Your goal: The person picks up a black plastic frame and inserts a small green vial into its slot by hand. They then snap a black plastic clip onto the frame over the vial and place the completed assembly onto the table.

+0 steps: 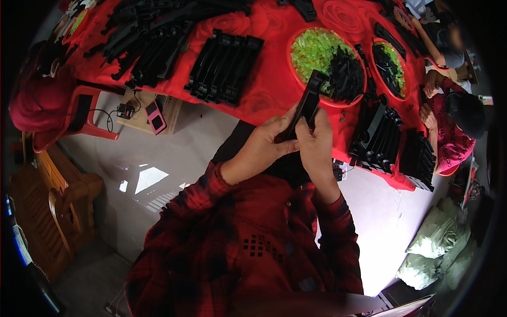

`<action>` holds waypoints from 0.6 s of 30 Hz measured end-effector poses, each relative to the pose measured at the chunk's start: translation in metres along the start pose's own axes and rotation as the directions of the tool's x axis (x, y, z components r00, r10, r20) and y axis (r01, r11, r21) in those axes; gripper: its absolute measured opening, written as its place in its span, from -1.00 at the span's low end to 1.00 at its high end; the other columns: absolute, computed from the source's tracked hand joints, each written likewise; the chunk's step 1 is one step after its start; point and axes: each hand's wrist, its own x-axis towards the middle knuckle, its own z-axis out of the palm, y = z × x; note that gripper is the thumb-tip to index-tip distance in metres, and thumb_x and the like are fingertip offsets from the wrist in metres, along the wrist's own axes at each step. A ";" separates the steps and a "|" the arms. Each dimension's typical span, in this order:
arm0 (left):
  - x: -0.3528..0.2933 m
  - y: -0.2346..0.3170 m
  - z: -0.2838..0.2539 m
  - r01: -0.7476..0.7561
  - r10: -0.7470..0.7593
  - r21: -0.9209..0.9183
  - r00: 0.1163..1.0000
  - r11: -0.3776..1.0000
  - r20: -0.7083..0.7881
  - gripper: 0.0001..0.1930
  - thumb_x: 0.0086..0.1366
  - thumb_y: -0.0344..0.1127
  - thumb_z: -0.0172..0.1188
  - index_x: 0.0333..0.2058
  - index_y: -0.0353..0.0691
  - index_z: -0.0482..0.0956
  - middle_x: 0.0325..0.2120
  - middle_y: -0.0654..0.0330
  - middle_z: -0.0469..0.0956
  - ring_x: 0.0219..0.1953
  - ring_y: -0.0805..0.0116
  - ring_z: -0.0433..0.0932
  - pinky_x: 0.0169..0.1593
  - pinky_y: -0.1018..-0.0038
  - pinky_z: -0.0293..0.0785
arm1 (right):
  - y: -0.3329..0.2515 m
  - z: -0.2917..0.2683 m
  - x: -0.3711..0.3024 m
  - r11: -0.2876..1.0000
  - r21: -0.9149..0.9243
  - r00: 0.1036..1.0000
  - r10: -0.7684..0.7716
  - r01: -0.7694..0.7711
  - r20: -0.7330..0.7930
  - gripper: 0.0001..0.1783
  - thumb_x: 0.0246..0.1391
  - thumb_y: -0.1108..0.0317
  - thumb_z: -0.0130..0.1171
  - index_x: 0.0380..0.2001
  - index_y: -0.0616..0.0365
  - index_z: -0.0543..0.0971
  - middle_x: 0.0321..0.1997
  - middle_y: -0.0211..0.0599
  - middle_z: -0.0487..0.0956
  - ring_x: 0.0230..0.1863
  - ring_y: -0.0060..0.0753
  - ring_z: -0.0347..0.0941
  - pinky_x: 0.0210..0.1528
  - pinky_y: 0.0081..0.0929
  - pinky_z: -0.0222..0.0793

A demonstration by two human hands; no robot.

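In front of my body, just off the table's near edge, I hold a long black plastic part (308, 100) tilted upward and away from me. My left hand (266, 140) closes round its lower left side. On the other side my right hand (316, 142) grips it, the thumb pressed against it. The part's lower end is hidden by my fingers. Beyond its tip lies a round red tray (290, 62) with translucent green pieces (314, 47) and small black pieces (346, 76). A row of similar black parts (224, 66) lies to the left.
A red rose-patterned cloth (264, 103) covers the table. Black parts are heaped at the far left (153, 39) and stacked at right (377, 134). A second tray (402, 94) stands by a co-worker (454, 124). Left are a red chair (79, 121) and a carton (171, 113).
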 end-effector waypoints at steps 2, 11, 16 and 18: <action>-0.002 -0.006 0.001 0.010 -0.008 0.075 1.000 0.997 -0.018 -0.18 0.22 -0.54 0.30 0.41 -0.14 0.13 0.25 0.15 0.36 0.26 0.39 0.32 0.30 0.41 0.27 | 0.009 0.000 0.001 1.000 -0.010 1.000 0.001 -0.001 0.008 -0.86 0.21 0.45 0.09 -0.20 0.27 0.46 -0.40 -0.30 0.51 -0.39 -0.54 0.42 -0.34 -0.46 0.37; 0.001 -0.012 0.000 0.013 -0.013 0.008 1.000 1.000 -0.008 -0.20 0.25 -0.53 0.28 0.40 -0.22 0.10 0.15 0.14 0.43 0.17 0.40 0.41 0.24 0.45 0.35 | 0.012 -0.003 -0.002 0.989 0.090 0.991 0.109 -0.115 0.072 -0.80 0.14 0.48 0.10 -0.15 0.26 0.47 -0.39 -0.33 0.50 -0.36 -0.55 0.42 -0.31 -0.49 0.36; 0.004 -0.010 -0.001 0.035 -0.036 -0.016 0.999 0.999 -0.004 -0.29 0.26 -0.54 0.27 0.35 -0.30 0.17 0.02 0.18 0.49 0.06 0.44 0.49 0.14 0.49 0.45 | 0.014 -0.006 -0.002 0.994 0.057 0.990 0.092 -0.099 0.105 -0.77 0.07 0.50 0.11 -0.17 0.27 0.47 -0.37 -0.30 0.51 -0.35 -0.52 0.44 -0.27 -0.48 0.39; 0.003 -0.001 -0.003 0.193 -0.194 -0.154 0.981 0.969 0.013 -0.36 0.27 -0.54 0.27 0.29 -0.32 0.23 -0.04 0.21 0.51 0.00 0.48 0.51 0.10 0.49 0.49 | 0.008 -0.007 -0.003 0.992 0.067 0.991 0.101 -0.107 0.093 -0.78 0.05 0.51 0.11 -0.19 0.28 0.46 -0.38 -0.27 0.51 -0.34 -0.49 0.45 -0.26 -0.46 0.39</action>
